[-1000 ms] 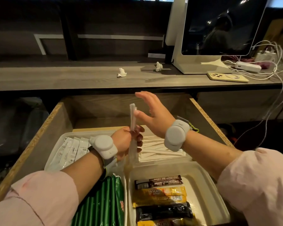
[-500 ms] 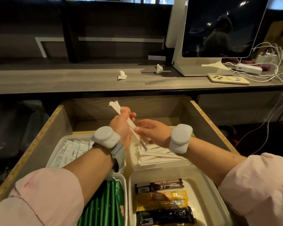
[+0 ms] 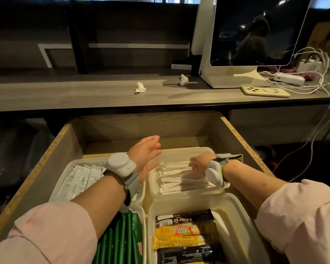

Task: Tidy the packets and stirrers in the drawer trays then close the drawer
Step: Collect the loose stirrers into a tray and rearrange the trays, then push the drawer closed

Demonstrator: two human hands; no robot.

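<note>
The wooden drawer (image 3: 46, 159) stands pulled out with several white plastic trays in it. White packets (image 3: 84, 178) fill the back left tray, green packets (image 3: 122, 241) the front left one, and coffee sticks (image 3: 183, 233) the front right tray (image 3: 234, 221). Paper-wrapped stirrers (image 3: 179, 180) lie in the back right tray (image 3: 179, 151). My left hand (image 3: 147, 155) hovers open and holds nothing above the gap between the two back trays. My right hand (image 3: 197, 163) reaches down into the stirrer tray with curled fingers on the right end of a stirrer; its fingertips are hidden.
Above the drawer, the counter (image 3: 84, 96) holds two crumpled tissues (image 3: 140, 88), a phone (image 3: 265, 91), a monitor (image 3: 255, 35) and white cables (image 3: 312, 73) hanging off its right edge. The drawer's side walls rise at left and right.
The stirrer held upright in my left hand was tipped over and laid into the back right tray. My left hand let go and opened; my right hand went down with it.
</note>
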